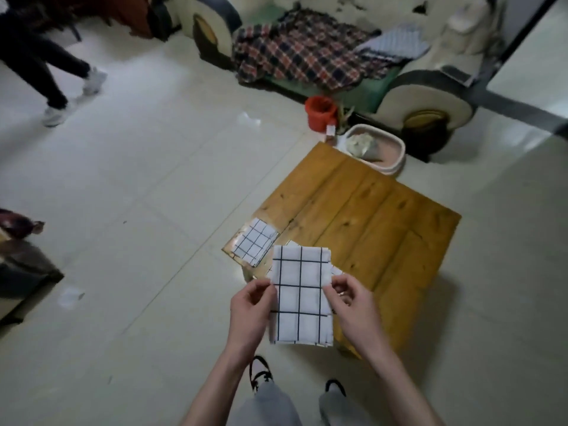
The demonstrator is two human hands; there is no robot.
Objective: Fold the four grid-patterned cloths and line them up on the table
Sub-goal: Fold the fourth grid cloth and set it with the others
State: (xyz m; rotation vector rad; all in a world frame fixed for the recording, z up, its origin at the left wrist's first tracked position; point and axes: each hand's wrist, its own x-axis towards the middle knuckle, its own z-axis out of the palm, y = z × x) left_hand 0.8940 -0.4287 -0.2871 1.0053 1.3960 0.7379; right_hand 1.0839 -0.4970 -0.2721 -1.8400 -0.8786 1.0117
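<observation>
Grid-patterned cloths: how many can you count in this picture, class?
2. One folded cloth lies on the table's near-left corner; one held cloth is gripped between both hands. Others may be hidden behind it.

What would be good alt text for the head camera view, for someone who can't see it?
Seen from above, a left hand and right hand hold a partly folded white grid-patterned cloth by its side edges over the near corner of a low wooden table. One folded grid cloth already lies on the table's left corner.
</observation>
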